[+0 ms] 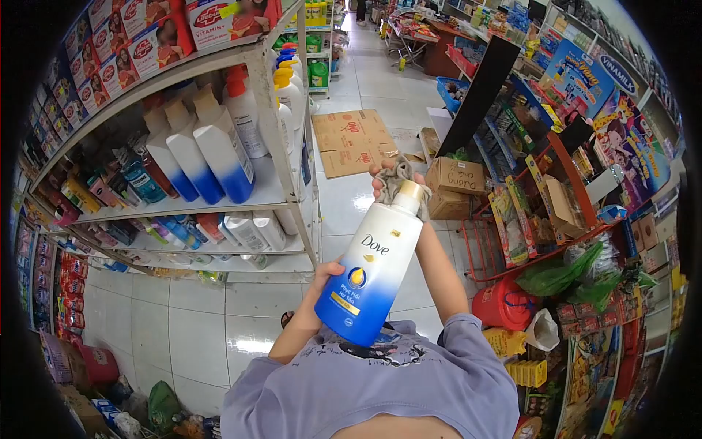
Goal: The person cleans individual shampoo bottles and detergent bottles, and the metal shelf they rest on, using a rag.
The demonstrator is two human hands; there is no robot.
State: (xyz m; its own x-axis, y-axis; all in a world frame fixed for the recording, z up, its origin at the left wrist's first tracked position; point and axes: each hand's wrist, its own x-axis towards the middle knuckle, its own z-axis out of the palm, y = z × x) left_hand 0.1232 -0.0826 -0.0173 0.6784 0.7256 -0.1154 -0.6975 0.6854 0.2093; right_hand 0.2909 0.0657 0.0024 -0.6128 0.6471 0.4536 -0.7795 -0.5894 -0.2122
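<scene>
A large Dove pump bottle (371, 271), white at the top and blue below, is tilted in front of my chest with its label facing me. My left hand (330, 278) grips its lower left side, the thumb on the front and the other fingers hidden behind. Up at the gold pump head (411, 194), my right hand (378, 179) is closed on a crumpled grey cloth (397, 174). The cloth lies against the back of the pump, and the bottle's neck partly covers that hand.
At left, a metal shelf (272, 197) carries similar white-and-blue bottles (223, 154) and other toiletries. Flattened cardboard (355, 143) lies on the tiled floor ahead. Stacked cartons (455, 175), a red rack (475, 252) and a red bucket (504, 304) stand at right.
</scene>
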